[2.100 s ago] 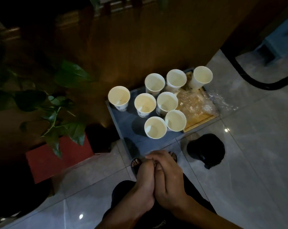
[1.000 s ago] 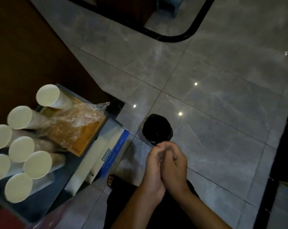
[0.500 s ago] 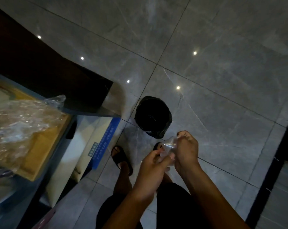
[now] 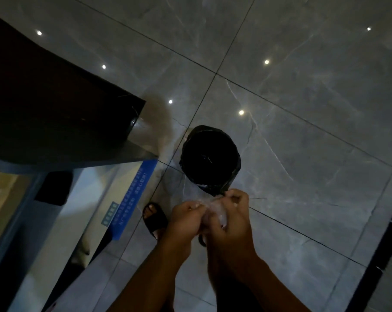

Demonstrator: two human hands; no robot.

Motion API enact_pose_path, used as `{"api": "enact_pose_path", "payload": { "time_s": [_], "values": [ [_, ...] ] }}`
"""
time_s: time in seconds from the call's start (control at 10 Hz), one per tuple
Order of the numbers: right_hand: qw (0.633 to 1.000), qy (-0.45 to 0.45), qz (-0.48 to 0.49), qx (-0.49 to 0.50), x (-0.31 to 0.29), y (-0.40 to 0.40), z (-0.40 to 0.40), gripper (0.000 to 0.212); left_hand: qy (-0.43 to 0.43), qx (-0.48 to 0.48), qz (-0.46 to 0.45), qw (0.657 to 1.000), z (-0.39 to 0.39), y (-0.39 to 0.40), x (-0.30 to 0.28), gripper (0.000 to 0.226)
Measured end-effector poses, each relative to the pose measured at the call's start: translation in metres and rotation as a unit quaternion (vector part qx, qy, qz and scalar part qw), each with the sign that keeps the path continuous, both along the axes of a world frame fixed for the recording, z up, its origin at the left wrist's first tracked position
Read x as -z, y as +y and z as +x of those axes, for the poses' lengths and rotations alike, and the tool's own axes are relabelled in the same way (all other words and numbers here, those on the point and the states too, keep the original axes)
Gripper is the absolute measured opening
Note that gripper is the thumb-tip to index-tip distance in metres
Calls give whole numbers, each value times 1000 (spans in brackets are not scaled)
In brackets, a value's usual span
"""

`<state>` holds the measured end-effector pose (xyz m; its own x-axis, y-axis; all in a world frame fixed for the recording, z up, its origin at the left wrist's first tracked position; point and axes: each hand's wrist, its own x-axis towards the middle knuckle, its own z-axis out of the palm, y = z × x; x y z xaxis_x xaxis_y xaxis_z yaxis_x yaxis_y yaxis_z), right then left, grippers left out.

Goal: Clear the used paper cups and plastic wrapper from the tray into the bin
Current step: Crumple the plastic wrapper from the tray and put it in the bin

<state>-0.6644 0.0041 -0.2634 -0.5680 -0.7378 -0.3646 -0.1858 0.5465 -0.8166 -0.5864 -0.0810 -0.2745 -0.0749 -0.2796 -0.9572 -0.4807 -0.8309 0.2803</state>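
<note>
So the plastic wrapper (image 4: 214, 210) is a small clear wad, scrunched up between the person's two hands just in front of the bin (image 4: 209, 157) and a bit short of its opening, not over it yet. The left hand (image 4: 186, 218) has its fingers curled onto the left side of the wad, and the right hand (image 4: 232, 216) pinches and cups the other side, so both are closed on it.

This stuff looks super light and soft, basically no weight, and thin film like that tends to spring back open and cling to skin. Best guess is it handles better balled tight and held around the middle of the wad, not by a loose edge, otherwise it could drift or stick to the fingers when let go.

The bin is small and round with a black bag liner, standing on the grey tiled floor (image 4: 303, 109). A foot in a dark sandal (image 4: 154, 218) is just left of the hands. At the far left edge there's a sliver of the wooden tray (image 4: 1, 199) with more clear film on it; the cups aren't in view.
</note>
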Motion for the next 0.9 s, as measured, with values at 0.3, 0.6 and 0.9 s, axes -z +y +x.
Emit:
{"api": "enact_pose_path", "payload": {
  "time_s": [0.3,0.6,0.9],
  "values": [
    [966,62,129,-217,49,2,-43,37,-62,-15,98,993,-33,-33,62,13],
    [945,51,206,-250,133,-18,-95,28,92,128,27,987,-25,-38,115,13],
    [960,-6,253,-121,196,-44,-116,32,-128,605,-258,742,2,-40,204,93]
  ]
}}
